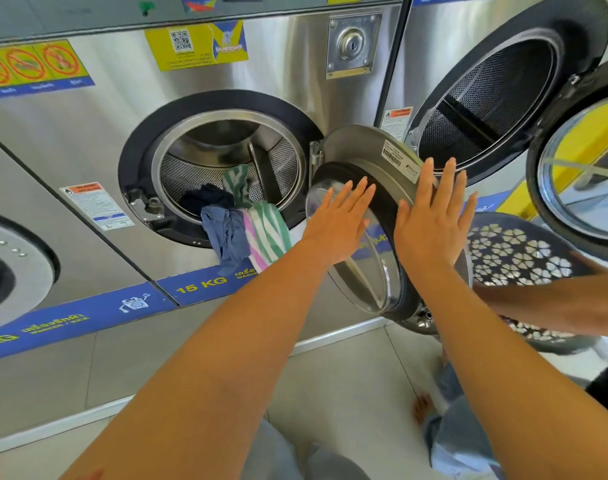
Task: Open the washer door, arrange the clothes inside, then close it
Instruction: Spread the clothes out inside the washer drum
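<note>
Stainless washer door point(372, 216) standing open, hinged right of the drum point(226, 161). Clothes point(247, 223), blue, dark and green-striped, spilling over the drum's lower rim. Left hand point(340, 223) and right hand point(434, 216) hovering flat, fingers spread, gripping nothing.

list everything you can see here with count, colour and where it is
washers: four partly visible, stainless steel, in a row
open doors: two; middle washer door swung right, far-right door also open
clothes: several, navy, blue, green-white and pink-white striped, spilling over the middle drum's lip
stickers: several, yellow and blue, on washer fronts
laundry basket: one, dark with flower cut-outs, lower right
another person's arm: one, across the basket
left hand: open, flat, in front of the door glass
right hand: open, flat, at the door rim
</note>
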